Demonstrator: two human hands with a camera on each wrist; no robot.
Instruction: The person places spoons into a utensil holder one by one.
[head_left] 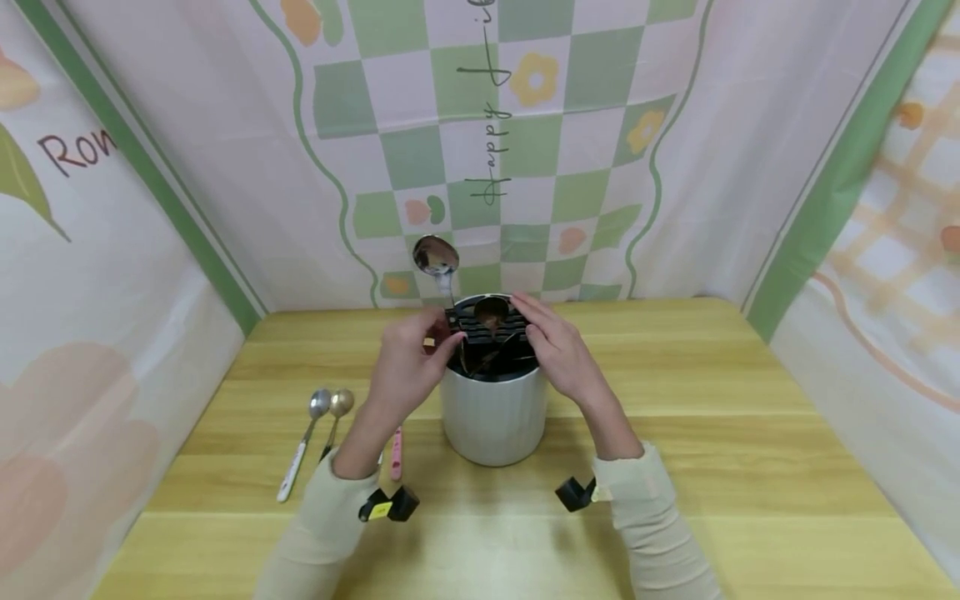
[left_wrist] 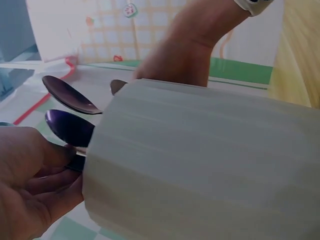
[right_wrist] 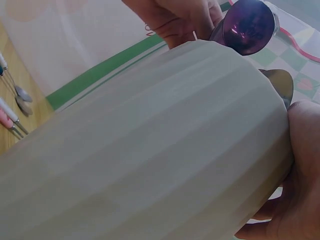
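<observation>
A light grey ribbed utensil holder (head_left: 495, 421) with a dark, slatted inside stands upright, several spoons poking from its mouth. My left hand (head_left: 411, 354) is at its left rim and pinches a spoon (head_left: 436, 255) near where the metal neck meets a dark handle; its bowl points up, and the handle's lower end is hidden. Against the right rim, my right hand (head_left: 561, 346) rests with fingers mostly straight, touching the holder. Another spoon bowl (head_left: 492, 312) rises between the hands. Dark bowls also show past the rim in the left wrist view, one of them a purple-tinted spoon (left_wrist: 70, 127).
Left of the holder, a white-handled spoon (head_left: 303, 442) and a gold-tinted spoon (head_left: 341, 403) lie on the wooden table (head_left: 712, 500). A pink handle (head_left: 396, 454) lies nearer the holder, partly behind my left forearm. A patterned curtain (head_left: 510, 150) hangs behind the table.
</observation>
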